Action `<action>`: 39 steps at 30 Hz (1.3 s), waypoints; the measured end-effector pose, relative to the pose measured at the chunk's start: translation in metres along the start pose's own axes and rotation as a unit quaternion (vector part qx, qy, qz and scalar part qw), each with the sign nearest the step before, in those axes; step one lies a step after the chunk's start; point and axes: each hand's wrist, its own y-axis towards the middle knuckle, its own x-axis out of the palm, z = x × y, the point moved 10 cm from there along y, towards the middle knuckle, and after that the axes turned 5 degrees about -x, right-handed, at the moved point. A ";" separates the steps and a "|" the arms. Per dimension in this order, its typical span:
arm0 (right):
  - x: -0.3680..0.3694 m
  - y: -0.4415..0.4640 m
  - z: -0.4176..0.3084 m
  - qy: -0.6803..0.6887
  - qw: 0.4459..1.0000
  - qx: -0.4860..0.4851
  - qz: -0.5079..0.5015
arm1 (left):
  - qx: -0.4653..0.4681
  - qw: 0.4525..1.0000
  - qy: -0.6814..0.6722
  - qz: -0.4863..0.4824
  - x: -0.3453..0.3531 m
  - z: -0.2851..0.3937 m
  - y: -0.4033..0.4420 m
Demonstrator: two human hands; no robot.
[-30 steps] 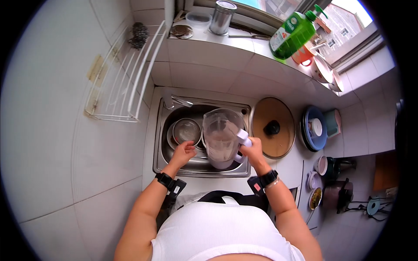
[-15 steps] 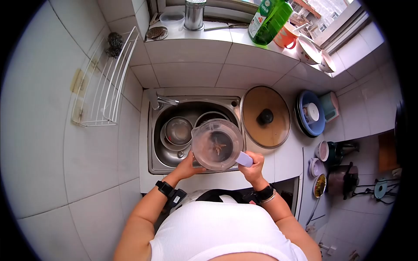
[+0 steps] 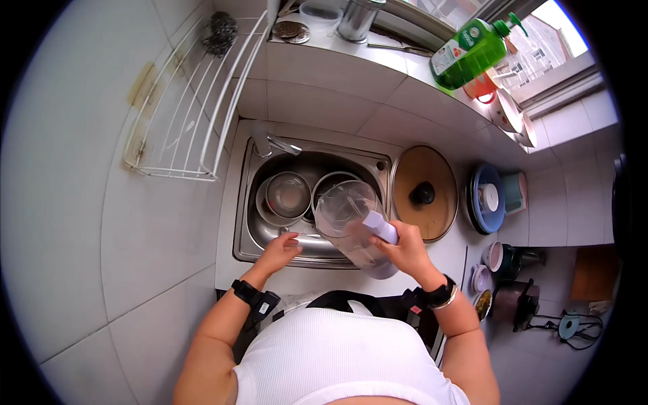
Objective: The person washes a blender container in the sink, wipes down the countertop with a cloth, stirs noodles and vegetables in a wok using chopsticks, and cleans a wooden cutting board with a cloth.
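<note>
My right hand (image 3: 403,248) is wrapped round the lilac handle of a clear pitcher (image 3: 351,226). The pitcher tilts over the sink's right part, its mouth toward the faucet side and its base over the front rim. My left hand (image 3: 280,252), fingers apart, holds nothing and hovers over the front left of the sink (image 3: 253,251). Beyond it, a metal bowl (image 3: 288,194) rests inside another bowl in the sink. A dark-rimmed pot (image 3: 332,177) is partly hidden behind the pitcher.
The faucet (image 3: 270,143) stands at the sink's back left. A glass lid (image 3: 432,202) leans to the right, near stacked blue basins (image 3: 487,196). A wire rack (image 3: 196,121) hangs at left. A green soap bottle (image 3: 469,57) stands on the ledge.
The pitcher went from upright between both hands to tilted, held by the right hand alone. My left hand has come off it and moved left. The camera view has shifted too.
</note>
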 end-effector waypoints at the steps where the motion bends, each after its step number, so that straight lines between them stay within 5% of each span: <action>1: 0.009 0.006 0.002 -0.045 0.998 0.003 -0.033 | -0.008 1.000 -0.023 0.020 -0.008 0.000 -0.007; 11: 0.077 0.044 0.043 -0.228 0.950 0.035 -0.210 | 0.022 0.987 -0.138 0.079 -0.038 -0.017 -0.033; 32: 0.159 0.099 0.013 -0.399 0.856 0.030 -0.329 | 0.041 0.984 -0.158 0.070 -0.027 -0.033 -0.036; 39: 0.132 0.114 -0.008 -0.356 0.882 0.045 -0.305 | 0.021 0.989 -0.144 0.037 -0.025 -0.016 -0.018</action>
